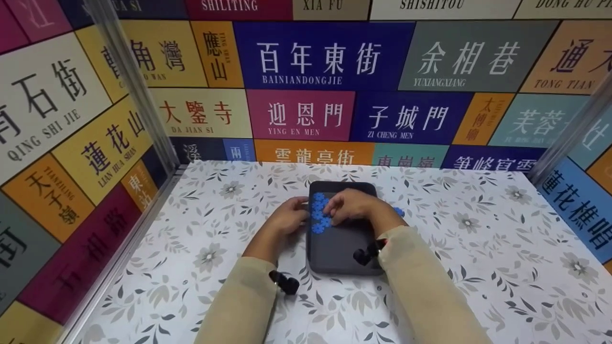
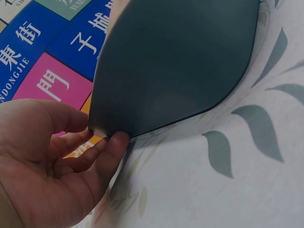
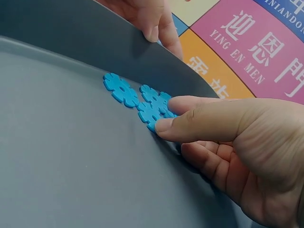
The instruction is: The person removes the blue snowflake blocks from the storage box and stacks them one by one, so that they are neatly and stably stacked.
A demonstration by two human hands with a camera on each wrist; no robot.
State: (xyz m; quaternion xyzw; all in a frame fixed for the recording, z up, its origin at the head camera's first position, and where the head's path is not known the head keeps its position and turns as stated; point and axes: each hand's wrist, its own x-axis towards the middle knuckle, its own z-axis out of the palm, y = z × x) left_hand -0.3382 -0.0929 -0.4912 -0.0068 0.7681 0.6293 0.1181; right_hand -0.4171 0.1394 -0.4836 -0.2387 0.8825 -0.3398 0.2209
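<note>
A dark grey rectangular tray [image 1: 342,251] with raised walls lies before me. Several blue snowflake discs [image 1: 318,203] form a cluster along its left wall, lying flat and close together. My left hand [image 1: 289,217] is at that wall; in the left wrist view its curled fingertips [image 2: 116,140] grip the wall from outside. My right hand [image 1: 354,205] reaches over the tray from the right. In the right wrist view its thumb and index finger pinch a snowflake disc [image 3: 148,115] at the cluster's end, partly hiding it. Another disc [image 3: 120,90] lies beside it along the wall.
More blue pieces [image 1: 399,211] lie on the table just right of the tray, partly hidden by my right wrist. The table is covered by a flower-patterned cloth [image 1: 229,286]. Panels with coloured street signs [image 1: 301,114] stand behind and on both sides.
</note>
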